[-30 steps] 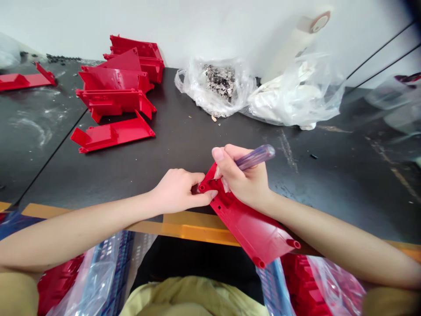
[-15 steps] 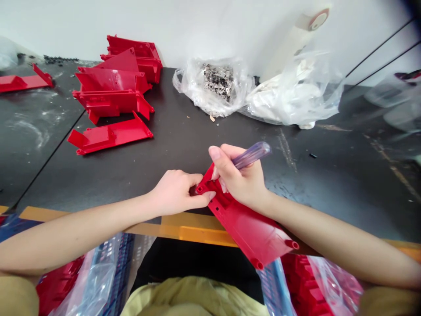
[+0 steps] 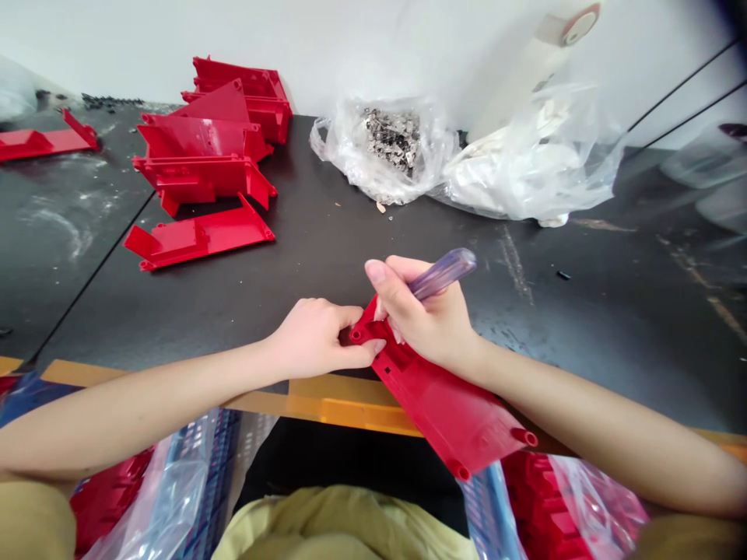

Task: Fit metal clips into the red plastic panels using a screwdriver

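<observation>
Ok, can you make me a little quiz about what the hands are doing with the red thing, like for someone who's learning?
1. Pick one: the right hand grips A) a purple-handled tool, B) a hammer, C) a paintbrush.
2. True or false: the left hand holds a corner of the red panel.
3. What is inside the clear bag at the back of the table?
Key: 1 A. 2 true. 3 small silvery metal pieces.

Red plastic panel [image 3: 449, 408], seemingly translucent purple screwdriver handle [image 3: 442, 273].
</observation>
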